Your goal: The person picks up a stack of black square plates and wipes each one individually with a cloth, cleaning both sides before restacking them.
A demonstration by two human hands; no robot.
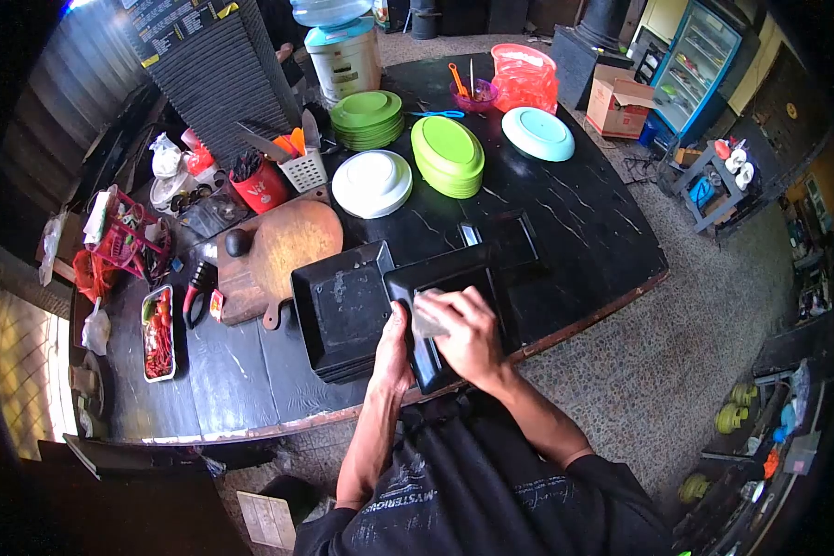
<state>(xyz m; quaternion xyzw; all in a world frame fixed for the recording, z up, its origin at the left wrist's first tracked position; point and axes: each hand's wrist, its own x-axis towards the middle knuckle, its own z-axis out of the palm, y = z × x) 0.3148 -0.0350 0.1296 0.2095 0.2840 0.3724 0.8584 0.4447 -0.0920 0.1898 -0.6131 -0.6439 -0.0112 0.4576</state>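
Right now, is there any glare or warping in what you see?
Head view: a pale sheen on the left end of the table, a bright streak on the held black tray; head view again: wide-angle bending, dark corners and a leaning fridge.

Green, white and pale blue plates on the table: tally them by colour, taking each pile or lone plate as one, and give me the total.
Green: 2, the round green pile and the oval green pile
White: 1, the white pile
Pale blue: 1, the pale blue dishware
Total: 4
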